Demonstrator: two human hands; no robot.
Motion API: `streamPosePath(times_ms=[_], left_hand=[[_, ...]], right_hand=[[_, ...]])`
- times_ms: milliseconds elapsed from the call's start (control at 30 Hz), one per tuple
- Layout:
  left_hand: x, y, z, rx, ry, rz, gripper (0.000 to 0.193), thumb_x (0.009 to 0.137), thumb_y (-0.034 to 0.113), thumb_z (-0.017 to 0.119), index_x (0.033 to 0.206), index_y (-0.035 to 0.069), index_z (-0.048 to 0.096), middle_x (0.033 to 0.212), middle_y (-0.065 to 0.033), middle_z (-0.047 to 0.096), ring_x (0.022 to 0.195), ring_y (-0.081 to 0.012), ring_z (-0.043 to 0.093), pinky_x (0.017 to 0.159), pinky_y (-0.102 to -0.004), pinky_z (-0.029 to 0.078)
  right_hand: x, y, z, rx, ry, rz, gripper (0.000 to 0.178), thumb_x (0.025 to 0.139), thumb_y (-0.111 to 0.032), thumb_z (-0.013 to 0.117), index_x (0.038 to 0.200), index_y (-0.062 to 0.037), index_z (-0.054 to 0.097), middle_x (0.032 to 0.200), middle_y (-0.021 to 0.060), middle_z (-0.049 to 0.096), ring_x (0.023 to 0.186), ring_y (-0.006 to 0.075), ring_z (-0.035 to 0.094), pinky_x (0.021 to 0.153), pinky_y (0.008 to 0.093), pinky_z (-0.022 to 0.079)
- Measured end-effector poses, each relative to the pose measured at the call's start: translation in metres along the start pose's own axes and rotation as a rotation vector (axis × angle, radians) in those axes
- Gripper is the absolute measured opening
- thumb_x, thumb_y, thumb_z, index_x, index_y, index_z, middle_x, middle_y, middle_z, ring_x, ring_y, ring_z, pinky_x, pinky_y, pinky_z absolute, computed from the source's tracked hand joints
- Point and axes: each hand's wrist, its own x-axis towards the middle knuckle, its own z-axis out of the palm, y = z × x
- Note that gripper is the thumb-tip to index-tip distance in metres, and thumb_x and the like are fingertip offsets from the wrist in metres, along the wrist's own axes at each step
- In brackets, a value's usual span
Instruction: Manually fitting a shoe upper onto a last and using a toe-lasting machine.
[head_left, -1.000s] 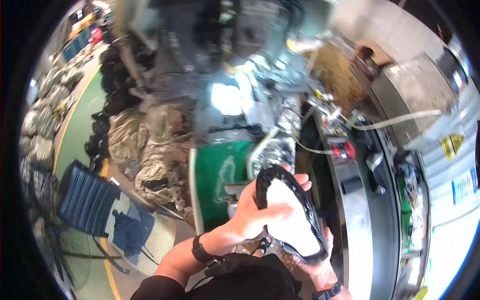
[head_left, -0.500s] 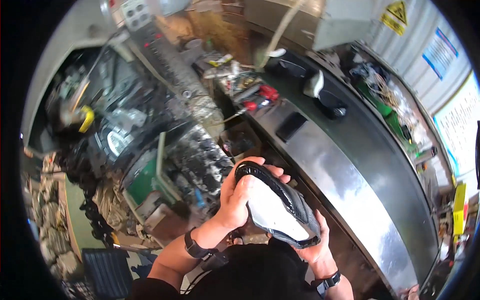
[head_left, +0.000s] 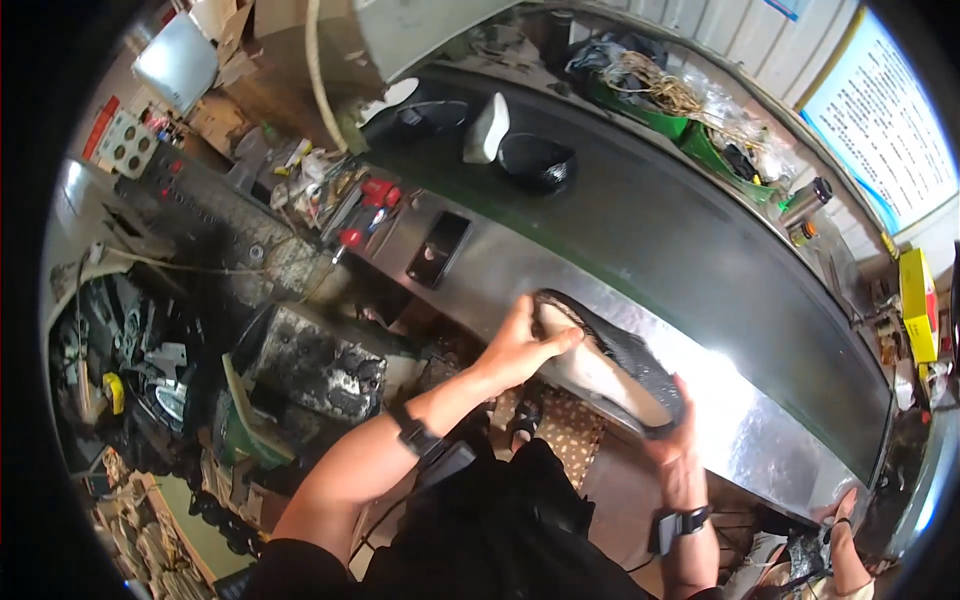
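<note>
Between my two hands is a black shoe (head_left: pixel 612 385) with a pale, whitish surface turned toward me, tilted above the edge of a metal ledge (head_left: pixel 500 255). My left hand (head_left: pixel 525 345) grips its upper-left end, with the thumb over the pale part. My right hand (head_left: pixel 677 432) closes round its lower-right end; some of those fingers are hidden behind it. Beyond the ledge, on a dark conveyor belt (head_left: pixel 690 255), lie black shoe pieces (head_left: pixel 540 163) and a white, sole-like piece (head_left: pixel 487 130).
A phone (head_left: pixel 440 250) and red-handled tools (head_left: pixel 378 193) lie on the ledge. Green baskets (head_left: pixel 720 160) line the belt's far side. A yellow box (head_left: pixel 916 305) stands at right. Another person's hand (head_left: pixel 845 503) rests at the ledge's lower-right end. Sooty machinery (head_left: pixel 310 365) is at left.
My view has swung to the right, toward the ledge and belt. The shoe is now over the ledge's edge, its pale side still facing me, both hands still on it.
</note>
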Motion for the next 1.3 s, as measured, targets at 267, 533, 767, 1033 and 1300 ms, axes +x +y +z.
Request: streamPosePath(times_ms=[267, 533, 767, 1033, 1300], left_hand=[[0.123, -0.014, -0.039, 0.755, -0.015, 0.113, 0.071, 0.086, 0.026, 0.079, 0.145, 0.002, 0.049, 0.13, -0.0214, 0.066, 0.122, -0.0326, 0.064, 0.102, -0.0424, 0.052], [0.312, -0.006, -0.068, 1.263, 0.071, 0.594, 0.089, 0.072, 0.025, 0.086, 0.143, -0.009, 0.045, 0.142, -0.0283, 0.054, 0.132, -0.0425, 0.053, 0.112, -0.0427, 0.042], [0.338, -0.005, 0.004, 1.032, -0.495, 0.4, 0.021, 0.083, 0.01, 0.076, 0.1, -0.003, 0.073, 0.081, -0.0113, 0.071, 0.075, -0.0173, 0.068, 0.073, -0.0332, 0.054], [0.41, 0.001, -0.096, 0.923, -0.188, 0.606, 0.057, 0.085, 0.006, 0.075, 0.137, -0.005, 0.056, 0.135, -0.0248, 0.062, 0.124, -0.0337, 0.062, 0.106, -0.0428, 0.048], [0.505, -0.045, -0.231, 1.675, 0.966, -0.2, 0.086, 0.077, 0.052, 0.086, 0.13, -0.009, 0.058, 0.116, -0.0262, 0.07, 0.103, -0.0407, 0.069, 0.092, -0.0471, 0.055]], right_hand=[[0.082, -0.214, -0.195, 0.214, 0.226, -0.519, 0.041, 0.095, -0.033, 0.069, 0.12, -0.0016, 0.065, 0.113, 0.0154, 0.072, 0.101, 0.0321, 0.07, 0.091, 0.0439, 0.059], [0.094, 0.008, -0.141, -0.62, -0.327, -0.444, 0.041, 0.107, -0.017, 0.051, 0.144, 0.0017, 0.052, 0.118, 0.0184, 0.071, 0.098, 0.0236, 0.072, 0.087, 0.0358, 0.062], [0.047, 0.037, 0.016, -0.351, 0.016, -0.378, 0.09, 0.1, -0.029, 0.07, 0.166, -0.0159, 0.011, 0.137, 0.0146, 0.057, 0.124, 0.0221, 0.057, 0.088, 0.0383, 0.061], [0.055, 0.033, 0.043, 0.271, -0.007, -0.295, 0.105, 0.094, -0.022, 0.078, 0.165, -0.0303, 0.001, 0.139, -0.0003, 0.057, 0.121, 0.0213, 0.059, 0.106, 0.0598, 0.04], [0.027, 0.048, 0.014, 0.484, -0.007, -0.186, 0.103, 0.094, -0.01, 0.076, 0.164, -0.0357, 0.006, 0.131, -0.0014, 0.053, 0.1, 0.0113, 0.053, 0.113, 0.0721, 0.034]])
